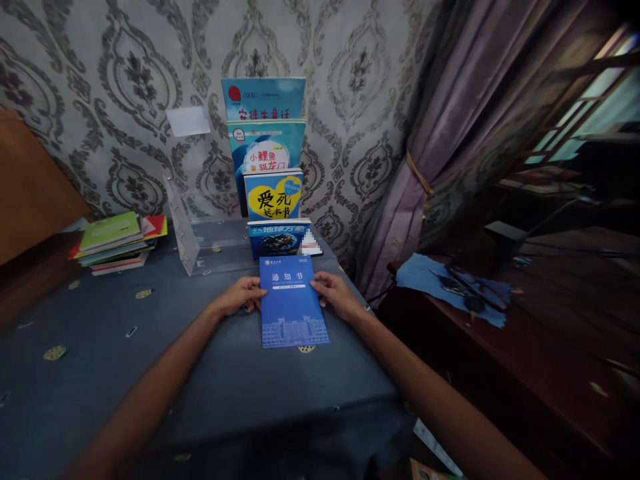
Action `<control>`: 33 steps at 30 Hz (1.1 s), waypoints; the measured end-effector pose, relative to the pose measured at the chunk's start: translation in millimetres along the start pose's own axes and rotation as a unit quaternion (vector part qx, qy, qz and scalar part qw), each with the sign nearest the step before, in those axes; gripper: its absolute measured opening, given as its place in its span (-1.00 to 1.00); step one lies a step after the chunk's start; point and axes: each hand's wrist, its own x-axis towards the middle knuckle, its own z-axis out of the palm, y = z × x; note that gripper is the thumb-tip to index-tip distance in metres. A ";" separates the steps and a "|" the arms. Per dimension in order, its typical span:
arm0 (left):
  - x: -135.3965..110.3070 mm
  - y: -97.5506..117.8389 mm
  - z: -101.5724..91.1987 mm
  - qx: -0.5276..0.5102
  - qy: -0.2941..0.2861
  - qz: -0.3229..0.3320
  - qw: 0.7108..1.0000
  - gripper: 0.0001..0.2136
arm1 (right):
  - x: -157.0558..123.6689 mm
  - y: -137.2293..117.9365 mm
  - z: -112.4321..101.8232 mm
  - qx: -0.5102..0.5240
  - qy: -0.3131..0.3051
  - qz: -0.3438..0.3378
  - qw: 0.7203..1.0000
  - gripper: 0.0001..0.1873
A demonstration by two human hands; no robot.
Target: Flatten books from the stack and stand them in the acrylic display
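A blue booklet with white lettering and a pale building printed along its bottom is held between my two hands. My left hand pinches its left edge, and my right hand pinches the right edge. Just behind it, a clear acrylic stand holds books in stepped tiers on its right side. Lowest is a dark blue book with a globe. Above it come a book with a yellow heart, a teal book with a white circle and a light blue book at the top.
A stack of colourful books lies left of the stand on the cloth-covered table. Patterned wallpaper backs it. A tied purple curtain hangs to the right, beside a dark red surface with a blue cloth on it.
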 end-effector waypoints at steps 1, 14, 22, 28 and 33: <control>-0.2 -0.4 0.1 -0.004 0.012 0.003 1.000 -0.59 | -0.3 -0.3 0.2 0.001 -0.007 0.003 1.000 -0.52; 4.5 6.5 6.2 -0.003 0.145 0.074 0.987 -0.51 | 15.2 0.4 4.3 0.012 -0.051 -0.005 0.999 -0.54; 16.8 15.6 -1.9 0.042 0.218 0.133 0.966 -0.54 | 40.7 -10.6 6.9 -0.004 -0.047 -0.056 0.997 -0.58; 31.5 30.7 -12.4 0.060 0.251 0.155 0.954 -0.55 | 63.9 -23.9 10.0 -0.007 -0.037 -0.082 0.996 -0.59; 41.4 47.7 -20.7 0.094 0.287 0.194 0.933 -0.63 | 87.4 -38.5 9.3 -0.033 -0.035 -0.112 0.993 -0.58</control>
